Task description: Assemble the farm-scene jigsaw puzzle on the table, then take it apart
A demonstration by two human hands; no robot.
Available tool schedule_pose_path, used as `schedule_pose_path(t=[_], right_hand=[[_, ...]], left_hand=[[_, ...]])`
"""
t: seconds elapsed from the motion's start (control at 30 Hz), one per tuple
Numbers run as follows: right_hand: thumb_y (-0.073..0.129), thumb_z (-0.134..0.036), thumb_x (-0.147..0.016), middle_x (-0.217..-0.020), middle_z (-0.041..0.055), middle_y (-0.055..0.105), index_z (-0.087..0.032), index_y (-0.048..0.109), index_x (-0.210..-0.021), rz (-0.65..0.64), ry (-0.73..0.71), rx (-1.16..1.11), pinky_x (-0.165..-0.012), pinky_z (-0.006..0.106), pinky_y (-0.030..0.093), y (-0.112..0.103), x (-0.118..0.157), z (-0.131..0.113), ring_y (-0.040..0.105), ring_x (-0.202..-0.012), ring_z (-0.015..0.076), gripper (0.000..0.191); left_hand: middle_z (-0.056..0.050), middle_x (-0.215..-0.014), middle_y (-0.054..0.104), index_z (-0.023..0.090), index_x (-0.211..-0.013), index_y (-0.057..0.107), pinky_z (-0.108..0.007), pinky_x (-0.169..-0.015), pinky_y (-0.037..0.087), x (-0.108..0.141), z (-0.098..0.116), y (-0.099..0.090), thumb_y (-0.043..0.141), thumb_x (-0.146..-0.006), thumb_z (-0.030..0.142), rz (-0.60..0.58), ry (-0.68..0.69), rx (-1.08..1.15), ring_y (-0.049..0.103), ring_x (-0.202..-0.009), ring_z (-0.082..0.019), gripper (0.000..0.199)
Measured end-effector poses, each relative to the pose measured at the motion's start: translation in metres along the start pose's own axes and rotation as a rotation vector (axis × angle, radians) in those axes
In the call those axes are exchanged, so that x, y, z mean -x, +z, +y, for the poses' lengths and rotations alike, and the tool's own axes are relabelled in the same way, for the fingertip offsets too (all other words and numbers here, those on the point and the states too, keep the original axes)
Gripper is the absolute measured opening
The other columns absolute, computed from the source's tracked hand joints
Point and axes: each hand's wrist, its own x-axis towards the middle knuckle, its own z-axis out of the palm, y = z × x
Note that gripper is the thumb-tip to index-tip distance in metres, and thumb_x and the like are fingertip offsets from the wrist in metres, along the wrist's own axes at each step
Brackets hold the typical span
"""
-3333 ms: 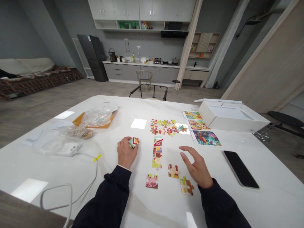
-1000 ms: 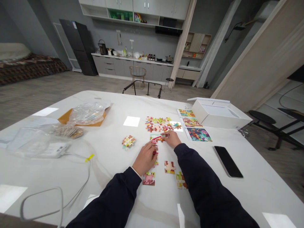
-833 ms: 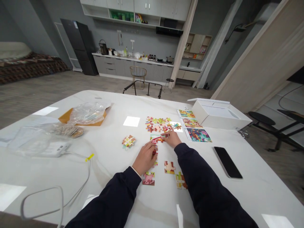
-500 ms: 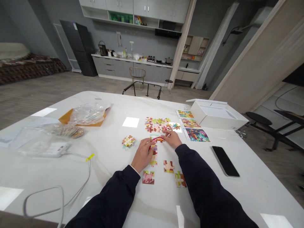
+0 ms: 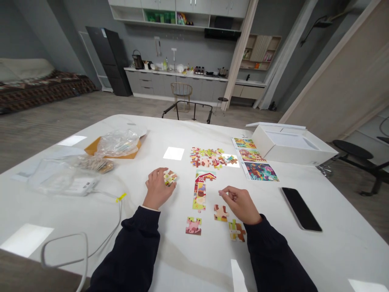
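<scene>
Head: phone (image 5: 300, 209) right of puzzle strip (image 5: 199, 194), cable (image 5: 86, 255) left.

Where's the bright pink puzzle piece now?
In the head view, the pink puzzle piece lies on the white table, just below the joined strip and left of the peach-and-brown piece.

This looks like a home kitchen and lounge. Cupboards (image 5: 184, 5) fill twelve o'clock, a fridge (image 5: 110, 61) eleven, a sofa (image 5: 30, 71) ten.

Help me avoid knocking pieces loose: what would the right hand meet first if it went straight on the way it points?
The right hand would probably meet the joined barn jigsaw section first; depth is unclear, so it might pass over.
</scene>
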Motion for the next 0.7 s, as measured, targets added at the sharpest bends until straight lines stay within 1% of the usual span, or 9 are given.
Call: schedule_pose_path(t=[0.17,0.27,0.33,0.4,0.47,0.53,0.57,0.63,0.7], right_hand=[[0.059,-0.046,-0.096,-0.05,-0.0046,0.049,-0.022,0.074,-0.086,-0.11,-0.013,0.039,-0.055,0.028,0.037,0.007,-0.001,0.004,0.045,-0.047,0.0137,0.03],[0.064,-0.038,-0.094,-0.079,0.0014,0.066,-0.023,0.074,-0.108,-0.202,-0.118,0.041,-0.066,0.029,0.046,0.015,0.002,0.001,0.056,-0.063,0.0156,0.023],[0.065,-0.032,-0.093,-0.097,0.0053,0.069,-0.023,0.071,-0.117,-0.268,-0.192,0.023,-0.077,0.032,0.05,0.021,0.003,0.0,0.06,-0.073,0.0169,0.027],[0.065,-0.029,-0.094,-0.102,0.0068,0.068,-0.022,0.069,-0.12,-0.313,-0.226,0.008,-0.083,0.034,0.051,0.025,0.004,-0.001,0.061,-0.077,0.0175,0.028],[0.064,-0.027,-0.095,-0.101,0.0069,0.068,-0.021,0.068,-0.121,-0.323,-0.222,0.007,-0.083,0.035,0.052,0.027,0.005,-0.001,0.06,-0.075,0.0169,0.027],[0.065,-0.027,-0.095,-0.101,0.0065,0.067,-0.02,0.067,-0.122,-0.322,-0.202,0.011,-0.079,0.034,0.052,0.027,0.005,-0.001,0.058,-0.072,0.0157,0.028],[0.066,-0.027,-0.094,-0.101,0.0062,0.067,-0.021,0.067,-0.122,-0.322,-0.196,0.008,-0.078,0.034,0.052,0.027,0.005,0.0,0.058,-0.071,0.0152,0.029],[0.069,-0.026,-0.092,-0.103,0.0058,0.067,-0.021,0.067,-0.122,-0.324,-0.197,-0.005,-0.077,0.033,0.052,0.028,0.005,0.001,0.058,-0.071,0.0147,0.03],[0.071,-0.024,-0.09,-0.103,0.0054,0.067,-0.022,0.068,-0.121,-0.329,-0.198,-0.014,-0.077,0.032,0.052,0.029,0.004,0.003,0.058,-0.072,0.0147,0.032]], left_hand=[[-0.012,-0.13,0.059,0.025,-0.125,0.057,-0.054,-0.1,0.044,0.0,0.0,0.003,0.07,-0.084,0.035,-0.031,-0.06,-0.036,0.05,-0.125,-0.038,0.044],[-0.01,-0.131,0.058,0.028,-0.125,0.058,-0.052,-0.101,0.044,-0.001,0.004,0.002,0.07,-0.084,0.033,-0.016,-0.017,-0.014,0.05,-0.127,-0.036,0.043],[-0.01,-0.132,0.059,0.028,-0.124,0.059,-0.051,-0.102,0.043,-0.001,0.006,0.0,0.071,-0.083,0.032,-0.021,-0.001,-0.004,0.051,-0.126,-0.035,0.043],[-0.01,-0.13,0.06,0.028,-0.122,0.06,-0.052,-0.102,0.043,-0.001,0.008,-0.002,0.073,-0.082,0.031,-0.016,-0.003,0.008,0.051,-0.126,-0.035,0.042],[-0.009,-0.128,0.061,0.027,-0.119,0.061,-0.051,-0.103,0.043,0.0,0.013,-0.004,0.072,-0.083,0.03,0.014,0.044,0.057,0.052,-0.125,-0.034,0.038],[-0.008,-0.121,0.063,0.025,-0.115,0.061,-0.047,-0.102,0.045,0.002,0.021,-0.007,0.068,-0.087,0.028,-0.006,0.174,0.165,0.056,-0.12,-0.03,0.029],[-0.007,-0.116,0.064,0.024,-0.111,0.061,-0.043,-0.098,0.047,0.003,0.026,-0.009,0.066,-0.088,0.027,-0.073,0.262,0.231,0.058,-0.114,-0.028,0.023],[-0.004,-0.104,0.065,0.023,-0.102,0.061,-0.037,-0.088,0.05,0.008,0.037,-0.014,0.068,-0.089,0.028,-0.32,0.428,0.348,0.062,-0.098,-0.022,0.016],[-0.002,-0.097,0.063,0.023,-0.097,0.06,-0.033,-0.082,0.051,0.017,0.045,-0.019,0.076,-0.085,0.033,-0.564,0.518,0.395,0.061,-0.089,-0.02,0.022]])
